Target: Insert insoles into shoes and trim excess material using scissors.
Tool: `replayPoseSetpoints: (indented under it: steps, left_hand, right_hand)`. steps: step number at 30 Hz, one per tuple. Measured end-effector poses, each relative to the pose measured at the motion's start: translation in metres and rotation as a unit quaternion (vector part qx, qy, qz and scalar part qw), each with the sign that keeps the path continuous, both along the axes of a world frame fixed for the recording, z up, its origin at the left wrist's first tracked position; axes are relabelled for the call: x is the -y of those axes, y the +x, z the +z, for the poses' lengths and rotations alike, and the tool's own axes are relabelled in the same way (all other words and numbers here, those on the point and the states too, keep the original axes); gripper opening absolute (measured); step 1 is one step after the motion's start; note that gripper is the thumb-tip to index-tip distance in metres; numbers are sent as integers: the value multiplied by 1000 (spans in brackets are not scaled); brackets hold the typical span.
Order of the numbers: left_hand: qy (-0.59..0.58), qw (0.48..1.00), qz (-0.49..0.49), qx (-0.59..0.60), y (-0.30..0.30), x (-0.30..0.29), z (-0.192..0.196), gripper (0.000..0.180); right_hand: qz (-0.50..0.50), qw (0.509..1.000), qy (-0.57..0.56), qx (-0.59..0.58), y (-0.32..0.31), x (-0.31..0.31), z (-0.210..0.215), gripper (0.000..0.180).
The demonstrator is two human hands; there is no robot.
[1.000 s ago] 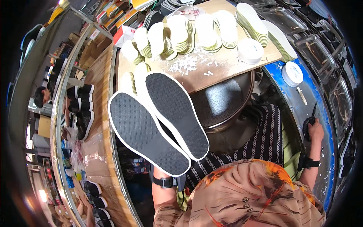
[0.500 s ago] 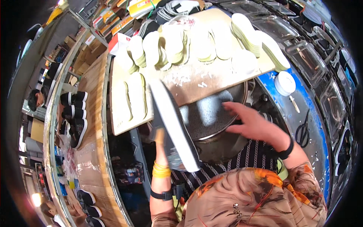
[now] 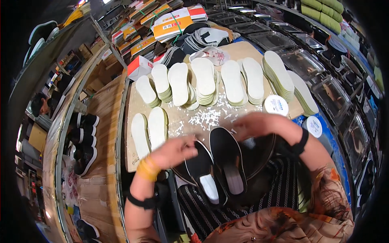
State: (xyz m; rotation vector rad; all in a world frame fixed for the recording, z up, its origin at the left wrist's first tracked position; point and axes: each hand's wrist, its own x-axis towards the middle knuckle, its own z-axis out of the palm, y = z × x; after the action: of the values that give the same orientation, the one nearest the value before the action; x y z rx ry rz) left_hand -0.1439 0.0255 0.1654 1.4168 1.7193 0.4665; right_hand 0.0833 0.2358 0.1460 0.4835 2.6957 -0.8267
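A workshop table (image 3: 133, 121) strewn with pale insole stacks (image 3: 204, 79) lies beyond both hands. Two dark shoes (image 3: 221, 166) sit side by side, long axes running away from the person; left hand (image 3: 176, 150) grips one, right hand (image 3: 257, 125) hovers spread just beyond the other.

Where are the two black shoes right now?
In the head view the two black shoes sit low in the centre, on the person's lap, just below the wooden board, between the left hand and right hand.
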Motion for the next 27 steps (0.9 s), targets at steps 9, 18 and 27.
replayPoseSetpoints:
  steps: [9, 18, 27]
  left_hand:
    - [200, 887, -4, -417, -91, -145, -45, 56]
    - [318, 886, 89, -325, -95, -151, -36, 17]
    - [226, 831, 111, -496, -58, -165, -65, 11]
  right_hand:
    - [-7, 960, 268, -75, -157, -71, -7, 28]
    - [60, 935, 290, -193, -155, -83, -29, 16]
    - [68, 862, 436, -249, -155, -63, -51, 12]
